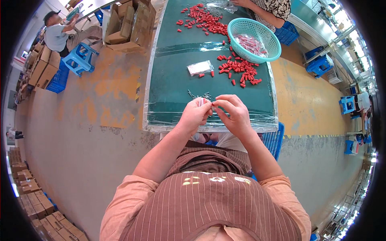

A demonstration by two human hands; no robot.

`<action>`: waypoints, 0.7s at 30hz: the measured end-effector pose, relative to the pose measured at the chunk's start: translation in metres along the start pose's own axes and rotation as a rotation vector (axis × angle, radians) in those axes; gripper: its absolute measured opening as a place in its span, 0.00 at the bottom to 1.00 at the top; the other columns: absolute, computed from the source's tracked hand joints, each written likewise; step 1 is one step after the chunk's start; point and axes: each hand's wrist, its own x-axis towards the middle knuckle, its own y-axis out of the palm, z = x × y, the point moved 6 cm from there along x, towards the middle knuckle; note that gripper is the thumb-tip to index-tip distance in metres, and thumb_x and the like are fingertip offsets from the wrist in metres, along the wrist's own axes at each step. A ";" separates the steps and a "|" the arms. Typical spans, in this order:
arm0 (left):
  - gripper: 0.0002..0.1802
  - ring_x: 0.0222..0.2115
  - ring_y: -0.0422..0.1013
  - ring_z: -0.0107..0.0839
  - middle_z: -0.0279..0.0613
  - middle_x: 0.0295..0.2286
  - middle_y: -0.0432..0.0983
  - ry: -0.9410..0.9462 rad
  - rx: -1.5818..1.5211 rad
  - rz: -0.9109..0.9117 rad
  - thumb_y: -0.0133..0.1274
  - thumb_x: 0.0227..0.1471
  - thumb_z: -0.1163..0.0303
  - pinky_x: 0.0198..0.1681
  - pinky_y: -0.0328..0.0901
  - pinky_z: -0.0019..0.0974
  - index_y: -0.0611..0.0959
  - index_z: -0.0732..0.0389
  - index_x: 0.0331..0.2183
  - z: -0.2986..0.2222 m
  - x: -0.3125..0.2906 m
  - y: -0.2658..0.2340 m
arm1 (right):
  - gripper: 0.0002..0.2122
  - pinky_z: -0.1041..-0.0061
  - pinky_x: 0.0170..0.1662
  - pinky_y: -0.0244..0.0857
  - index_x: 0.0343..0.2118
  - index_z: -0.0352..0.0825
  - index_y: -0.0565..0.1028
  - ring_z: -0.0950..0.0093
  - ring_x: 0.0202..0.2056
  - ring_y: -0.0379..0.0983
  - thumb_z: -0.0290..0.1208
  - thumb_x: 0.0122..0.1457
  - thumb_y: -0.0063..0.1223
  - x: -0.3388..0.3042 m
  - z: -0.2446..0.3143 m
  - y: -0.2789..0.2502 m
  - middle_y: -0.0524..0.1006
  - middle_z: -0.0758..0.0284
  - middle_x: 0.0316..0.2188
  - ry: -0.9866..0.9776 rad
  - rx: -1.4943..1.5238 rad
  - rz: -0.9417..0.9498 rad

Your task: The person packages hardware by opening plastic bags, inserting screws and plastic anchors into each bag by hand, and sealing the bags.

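Green tabletop [171, 74] centre-frame, left hand [194, 114] gripping a small clear-and-red piece [202, 102], right hand [236, 115] pinching its end, where slack fingers could drop it among grey metal pieces [192, 94]!

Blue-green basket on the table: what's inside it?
The basket holds a pile of what look like small clear packets, with red showing through them. Whatever lies under the top ones is covered, so I can't see it.

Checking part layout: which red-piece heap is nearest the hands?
The near heap, just in front of the teal basket and right of the white packet; the far heap lies farther off, to the basket's left.
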 end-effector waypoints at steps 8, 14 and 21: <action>0.06 0.12 0.53 0.13 0.28 0.19 0.66 -0.005 -0.003 0.041 0.49 0.56 0.68 0.12 0.45 0.20 0.72 0.57 0.28 -0.002 0.009 -0.002 | 0.08 0.69 0.38 0.66 0.30 0.35 0.76 0.65 0.35 0.71 0.21 0.44 0.57 0.005 0.000 0.001 0.75 0.66 0.33 -0.073 -0.097 0.058; 0.07 0.12 0.52 0.12 0.28 0.19 0.66 -0.083 -0.068 0.094 0.49 0.56 0.67 0.12 0.46 0.19 0.72 0.58 0.28 0.004 0.000 0.003 | 0.08 0.70 0.38 0.67 0.30 0.35 0.75 0.65 0.36 0.71 0.21 0.43 0.58 -0.008 -0.002 0.003 0.75 0.65 0.33 -0.017 -0.057 0.084; 0.05 0.12 0.50 0.13 0.25 0.17 0.63 -0.115 -0.024 0.083 0.48 0.56 0.67 0.12 0.45 0.20 0.74 0.58 0.31 0.005 -0.005 0.006 | 0.05 0.74 0.35 0.66 0.26 0.33 0.74 0.71 0.34 0.71 0.21 0.46 0.58 -0.009 -0.020 -0.003 0.74 0.65 0.32 0.271 0.216 0.172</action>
